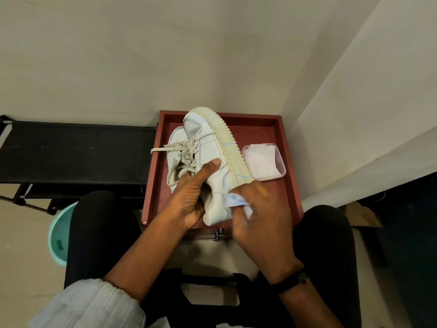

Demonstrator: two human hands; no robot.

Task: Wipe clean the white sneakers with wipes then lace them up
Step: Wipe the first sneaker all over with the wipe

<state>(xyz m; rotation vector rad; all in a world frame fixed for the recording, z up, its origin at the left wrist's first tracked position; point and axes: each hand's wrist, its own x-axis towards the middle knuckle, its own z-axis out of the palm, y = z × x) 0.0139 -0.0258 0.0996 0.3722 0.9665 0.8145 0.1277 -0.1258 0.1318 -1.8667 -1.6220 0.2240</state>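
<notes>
Head: sneaker [211, 147] within left hand [190, 197]

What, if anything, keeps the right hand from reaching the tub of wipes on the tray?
Probably nothing, so yes, it looks reachable. The tub sits open just beyond the right hand, with bare tray between them. The held sneaker borders only its left edge. The hand does already pinch a wipe.

The right hand [262, 209] is smeared with blur, and its fingers cover most of the wipe [234, 201]. The left hand [189, 195] has its fingers sunk out of sight in the held sneaker [210, 147], which hides much of the second sneaker [173, 147]. A knee [94, 221] blocks the teal bucket [58, 235] on its right side; the black rack [71, 150] runs off the left edge
</notes>
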